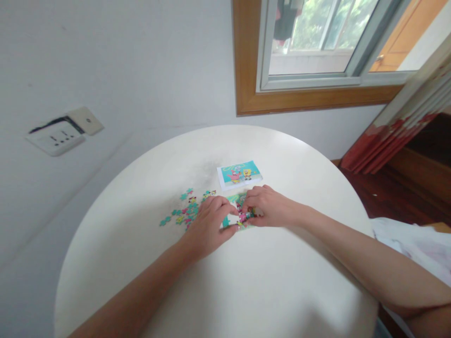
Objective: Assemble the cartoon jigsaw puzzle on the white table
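A partly assembled jigsaw puzzle (243, 217) with a cartoon picture lies flat on the white round table (246, 277). My left hand (211, 223) rests at its left side, thumb and forefinger apart and touching its edge. Over the right part of the puzzle, my right hand (264, 205) has its fingers bent down in a pinch on a small puzzle piece, mostly hidden by the fingertips. Loose puzzle pieces (180, 212), mostly teal with some pink and yellow, are scattered left of my left hand, partly behind it.
Just beyond the puzzle lies a reference picture card (240, 173) with pink and yellow cartoon figures. A white wall with a power socket (58, 137) stands behind the table. At the right are a wood-framed window (310, 42), a red and cream curtain (384, 136) and white cloth (416, 244).
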Demonstrator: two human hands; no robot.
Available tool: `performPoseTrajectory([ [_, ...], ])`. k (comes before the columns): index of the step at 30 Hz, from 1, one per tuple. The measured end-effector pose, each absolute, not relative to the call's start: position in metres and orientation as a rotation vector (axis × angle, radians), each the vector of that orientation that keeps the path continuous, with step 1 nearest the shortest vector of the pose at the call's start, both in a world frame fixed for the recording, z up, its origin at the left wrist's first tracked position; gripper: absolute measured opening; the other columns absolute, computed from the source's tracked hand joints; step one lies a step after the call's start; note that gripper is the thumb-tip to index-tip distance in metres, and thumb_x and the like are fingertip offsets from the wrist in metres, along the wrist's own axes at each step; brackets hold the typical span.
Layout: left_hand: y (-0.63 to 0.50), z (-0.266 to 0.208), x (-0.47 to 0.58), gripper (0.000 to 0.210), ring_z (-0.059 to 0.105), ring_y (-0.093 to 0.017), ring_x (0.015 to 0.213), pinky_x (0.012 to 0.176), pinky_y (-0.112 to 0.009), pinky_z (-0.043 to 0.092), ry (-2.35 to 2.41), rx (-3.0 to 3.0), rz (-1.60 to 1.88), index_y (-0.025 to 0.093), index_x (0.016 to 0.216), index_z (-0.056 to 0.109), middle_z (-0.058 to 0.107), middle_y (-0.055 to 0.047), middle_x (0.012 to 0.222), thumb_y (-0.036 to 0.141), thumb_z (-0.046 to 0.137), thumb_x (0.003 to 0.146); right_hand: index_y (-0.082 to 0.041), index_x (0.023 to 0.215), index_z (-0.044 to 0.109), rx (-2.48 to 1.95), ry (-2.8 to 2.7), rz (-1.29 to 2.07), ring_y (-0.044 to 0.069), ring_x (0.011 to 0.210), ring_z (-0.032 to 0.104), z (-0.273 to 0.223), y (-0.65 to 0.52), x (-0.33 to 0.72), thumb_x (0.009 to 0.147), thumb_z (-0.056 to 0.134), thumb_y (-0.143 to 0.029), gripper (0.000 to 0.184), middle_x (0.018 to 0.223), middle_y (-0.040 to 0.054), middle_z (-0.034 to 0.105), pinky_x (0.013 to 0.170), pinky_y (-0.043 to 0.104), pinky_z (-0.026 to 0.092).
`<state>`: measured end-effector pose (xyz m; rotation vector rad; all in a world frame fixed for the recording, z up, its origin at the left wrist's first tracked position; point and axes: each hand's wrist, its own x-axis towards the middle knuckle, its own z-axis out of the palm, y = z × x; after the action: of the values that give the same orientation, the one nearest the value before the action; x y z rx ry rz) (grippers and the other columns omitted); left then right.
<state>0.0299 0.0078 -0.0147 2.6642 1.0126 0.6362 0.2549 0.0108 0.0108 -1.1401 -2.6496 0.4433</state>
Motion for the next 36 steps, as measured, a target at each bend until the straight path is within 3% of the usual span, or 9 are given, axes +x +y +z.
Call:
performPoseTrajectory([
  [14,0.0075,-0.0134,0.0294,0.018,0.049,-0.023,0.101,0.094,-0.04,0.038,1.021,2.651,0.621,0.023,0.097,0.063,0.054,-0.004,0.1,0.024,0.067,0.079,-0.022,0.092,0.069,-1.134,-2.612,0.51,0.019,0.09,0.058,0.0082,0.0124,0.2537,0.075,0.069,-0.026,0.018,0.09,0.003,0.064,0.076,0.03,0.036],
  [36,0.0085,-0.0158,0.0281,0.018,0.049,-0.023,0.103,0.097,-0.042,0.037,1.0,2.659,0.63,0.023,0.097,0.063,0.055,-0.005,0.102,0.024,0.065,0.08,-0.022,0.092,0.069,-1.161,-2.612,0.476,0.02,0.091,0.058,0.0073,0.014,0.255,0.076,0.068,-0.028,0.017,0.091,0.0041,0.064,0.077,0.031,0.038],
])
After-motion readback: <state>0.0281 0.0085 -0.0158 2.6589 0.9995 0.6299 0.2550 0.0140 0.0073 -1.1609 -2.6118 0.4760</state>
